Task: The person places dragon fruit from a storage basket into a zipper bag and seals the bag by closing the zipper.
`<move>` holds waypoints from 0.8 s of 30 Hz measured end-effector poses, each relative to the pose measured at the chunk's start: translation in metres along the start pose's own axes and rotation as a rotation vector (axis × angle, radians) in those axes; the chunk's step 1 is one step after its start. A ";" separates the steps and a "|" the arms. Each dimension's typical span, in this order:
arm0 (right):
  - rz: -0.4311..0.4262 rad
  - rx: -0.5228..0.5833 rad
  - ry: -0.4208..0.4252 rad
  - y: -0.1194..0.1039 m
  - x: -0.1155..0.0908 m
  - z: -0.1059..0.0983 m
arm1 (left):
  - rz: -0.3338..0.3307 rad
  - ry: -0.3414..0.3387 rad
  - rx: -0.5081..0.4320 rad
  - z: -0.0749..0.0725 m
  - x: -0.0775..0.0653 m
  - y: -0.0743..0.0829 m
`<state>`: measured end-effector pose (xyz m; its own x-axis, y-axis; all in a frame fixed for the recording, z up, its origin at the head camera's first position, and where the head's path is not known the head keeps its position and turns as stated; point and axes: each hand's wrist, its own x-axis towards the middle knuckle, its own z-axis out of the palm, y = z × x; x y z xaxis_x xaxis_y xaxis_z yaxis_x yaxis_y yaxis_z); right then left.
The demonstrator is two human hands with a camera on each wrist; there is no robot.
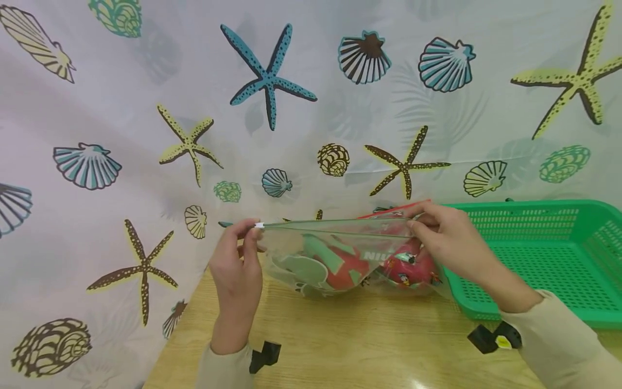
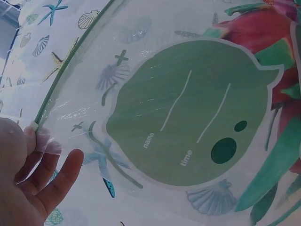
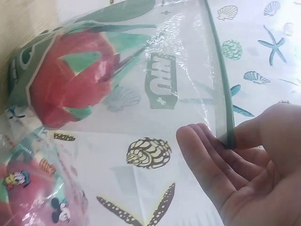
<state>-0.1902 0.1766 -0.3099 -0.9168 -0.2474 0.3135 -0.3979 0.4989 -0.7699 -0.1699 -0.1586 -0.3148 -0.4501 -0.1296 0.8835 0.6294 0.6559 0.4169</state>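
Observation:
A clear zip bag with a green zip edge hangs stretched between both hands. A green lemon print with the words name and time is on it, beside a red dragon-fruit shape with green leaves. My left hand pinches the zip's left end, at the white slider. The right hand grips the top edge's other end between thumb and fingers. Behind and below that hand, a second clear bag with cartoon figures and a red edge shows something pinkish red inside.
To the right, a green plastic basket stands on the wooden table. A white cloth printed with shells and starfish hangs behind the table and along its left side.

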 end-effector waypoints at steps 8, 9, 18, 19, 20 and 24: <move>0.006 0.052 0.000 -0.012 0.004 -0.003 | -0.079 0.014 -0.042 -0.004 0.007 -0.004; 0.008 0.063 -0.002 -0.011 0.005 -0.003 | -0.079 0.015 -0.049 -0.004 0.007 -0.004; 0.079 0.072 -0.063 0.004 -0.002 -0.011 | 0.000 0.012 -0.139 0.010 0.003 0.008; 0.086 0.068 -0.068 0.005 -0.003 -0.011 | 0.015 0.012 -0.151 0.012 0.002 0.009; 0.095 0.064 -0.073 0.007 -0.004 -0.012 | 0.030 0.010 -0.154 0.013 0.002 0.010; 0.130 0.056 -0.103 0.013 -0.010 -0.012 | 0.054 -0.008 -0.167 0.019 -0.001 0.015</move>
<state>-0.1869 0.1957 -0.3160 -0.9509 -0.2693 0.1526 -0.2710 0.4859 -0.8310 -0.1721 -0.1341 -0.3139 -0.4175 -0.0913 0.9041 0.7487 0.5293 0.3991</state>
